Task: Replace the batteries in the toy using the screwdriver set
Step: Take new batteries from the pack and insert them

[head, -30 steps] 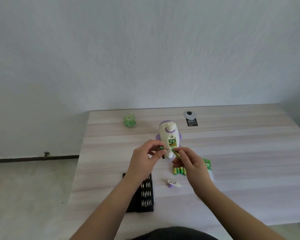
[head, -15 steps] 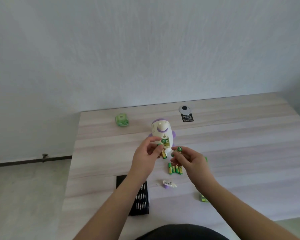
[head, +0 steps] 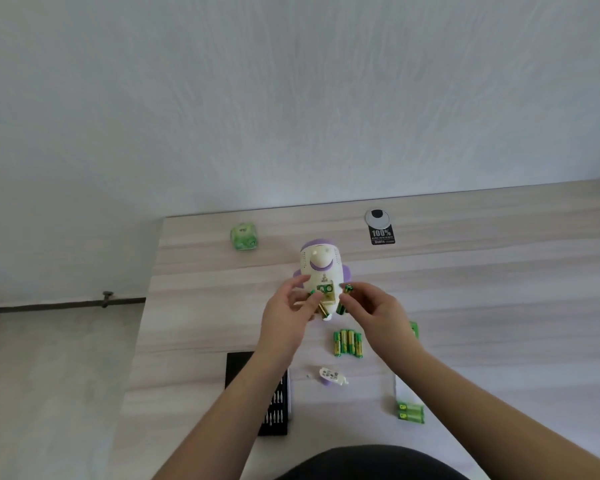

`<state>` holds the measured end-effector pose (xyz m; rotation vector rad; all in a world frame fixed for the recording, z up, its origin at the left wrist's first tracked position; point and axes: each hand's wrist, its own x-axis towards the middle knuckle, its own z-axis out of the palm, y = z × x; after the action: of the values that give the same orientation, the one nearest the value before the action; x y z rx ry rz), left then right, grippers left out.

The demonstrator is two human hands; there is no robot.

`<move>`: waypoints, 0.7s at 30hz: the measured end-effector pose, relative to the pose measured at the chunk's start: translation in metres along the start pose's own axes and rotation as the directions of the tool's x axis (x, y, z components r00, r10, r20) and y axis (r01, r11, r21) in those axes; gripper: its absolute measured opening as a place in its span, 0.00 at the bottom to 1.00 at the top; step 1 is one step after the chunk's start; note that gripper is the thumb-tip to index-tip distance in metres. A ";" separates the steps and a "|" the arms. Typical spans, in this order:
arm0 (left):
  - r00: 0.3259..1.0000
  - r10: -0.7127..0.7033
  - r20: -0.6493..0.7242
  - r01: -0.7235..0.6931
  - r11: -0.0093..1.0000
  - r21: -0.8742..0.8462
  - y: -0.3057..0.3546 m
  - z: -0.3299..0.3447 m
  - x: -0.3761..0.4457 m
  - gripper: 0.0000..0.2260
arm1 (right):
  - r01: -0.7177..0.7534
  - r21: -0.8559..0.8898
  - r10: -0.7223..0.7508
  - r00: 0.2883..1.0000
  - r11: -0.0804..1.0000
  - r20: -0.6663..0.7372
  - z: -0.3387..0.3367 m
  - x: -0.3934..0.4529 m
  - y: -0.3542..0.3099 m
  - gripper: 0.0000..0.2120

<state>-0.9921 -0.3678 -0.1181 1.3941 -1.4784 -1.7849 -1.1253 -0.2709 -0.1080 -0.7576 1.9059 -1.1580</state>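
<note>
While the toy (head: 321,268) lies on its back mid-surface (head: 482,292) with its battery bay (head: 326,295) open, the left hand (head: 288,318) has its grip closed on 1 battery (head: 321,305) at the bay and the right hand (head: 378,311) pinches another (head: 344,299). A reversed or half-seated cell could leave the toy dead, and the tiny screw (head: 307,376) beside the detached cover (head: 331,375) could roll off. 2 cells sit in the bay; the screwdriver set (head: 274,407) case holds rows of bits.

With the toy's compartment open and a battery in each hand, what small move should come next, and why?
Probably seat the left hand's battery into the toy's open compartment: two batteries already sit there, and this one is angled at its lower slot. The right hand holds another battery beside it.
</note>
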 end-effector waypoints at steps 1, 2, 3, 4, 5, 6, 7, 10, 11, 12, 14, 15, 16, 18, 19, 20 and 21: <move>0.997 0.071 -0.002 -0.071 0.994 0.078 -0.002 -0.001 0.002 0.14 | 0.004 0.003 -0.004 1.000 1.000 -0.010 0.001 0.004 0.002 0.10; 0.992 0.127 0.003 -0.126 0.984 0.128 -0.003 -0.002 0.003 0.14 | 0.007 0.008 -0.007 1.000 1.000 -0.023 0.002 0.008 0.004 0.10; 0.985 0.172 0.013 -0.172 0.973 0.153 -0.003 -0.003 0.003 0.12 | 0.010 0.017 -0.010 0.999 1.000 -0.035 0.002 0.011 0.005 0.09; 0.976 0.215 0.026 -0.217 0.962 0.168 -0.004 -0.003 0.004 0.10 | 0.013 0.023 -0.012 0.999 1.000 -0.045 0.003 0.014 0.006 0.08; 0.964 0.264 0.039 -0.266 0.945 0.190 -0.004 -0.003 0.004 0.09 | 0.019 0.021 -0.018 0.999 1.000 -0.049 0.004 0.017 0.007 0.07; 0.948 0.313 0.053 -0.317 0.923 0.221 -0.005 -0.004 0.005 0.09 | 0.030 0.008 -0.030 0.998 1.000 -0.046 0.005 0.018 0.008 0.07; 0.933 0.354 0.067 -0.359 0.898 0.255 -0.006 -0.004 0.006 0.09 | 0.045 -0.010 -0.045 0.998 0.999 -0.039 0.006 0.019 0.009 0.07; 0.908 0.408 0.097 -0.417 0.852 0.317 -0.008 -0.006 0.009 0.08 | 0.089 -0.083 -0.091 0.996 0.993 -0.021 0.009 0.021 0.012 0.06; 0.903 0.415 0.107 -0.426 0.844 0.326 -0.009 -0.006 0.010 0.08 | 0.102 -0.115 -0.105 0.994 0.988 -0.017 0.010 0.021 0.012 0.06; 0.900 0.419 0.118 -0.434 0.837 0.334 -0.010 -0.005 0.012 0.08 | 0.114 -0.151 -0.117 0.993 0.982 -0.013 0.011 0.022 0.014 0.06; 0.896 0.422 0.139 -0.443 0.825 0.351 -0.013 -0.005 0.016 0.08 | 0.137 -0.240 -0.143 0.990 0.961 -0.007 0.012 0.022 0.016 0.06; 0.894 0.423 0.146 -0.446 0.817 0.365 -0.015 -0.005 0.018 0.08 | 0.143 -0.280 -0.151 0.988 0.949 -0.007 0.013 0.023 0.018 0.07; 0.891 0.426 0.155 -0.452 0.805 0.383 -0.016 -0.005 0.020 0.08 | 0.144 -0.308 -0.154 0.988 0.940 -0.009 0.013 0.023 0.020 0.07; 0.882 0.437 0.177 -0.469 0.774 0.426 -0.019 -0.006 0.024 0.09 | 0.147 -0.355 -0.163 0.987 0.923 -0.014 0.014 0.025 0.022 0.08; 0.877 0.442 0.187 -0.477 0.760 0.442 -0.020 -0.006 0.025 0.09 | 0.155 -0.383 -0.173 0.985 0.910 -0.012 0.015 0.025 0.024 0.09; 0.873 0.448 0.195 -0.485 0.748 0.452 -0.020 -0.006 0.026 0.09 | 0.167 -0.407 -0.185 0.983 0.898 -0.006 0.015 0.026 0.024 0.09; 0.867 0.456 0.201 -0.494 0.737 0.461 -0.020 -0.005 0.027 0.09 | 0.179 -0.425 -0.197 0.980 0.887 0.000 0.015 0.027 0.025 0.10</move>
<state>-0.9926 -0.3851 -0.1473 1.0093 -2.2147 -1.1803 -1.1290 -0.2887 -0.1430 -1.1836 2.1914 -0.8790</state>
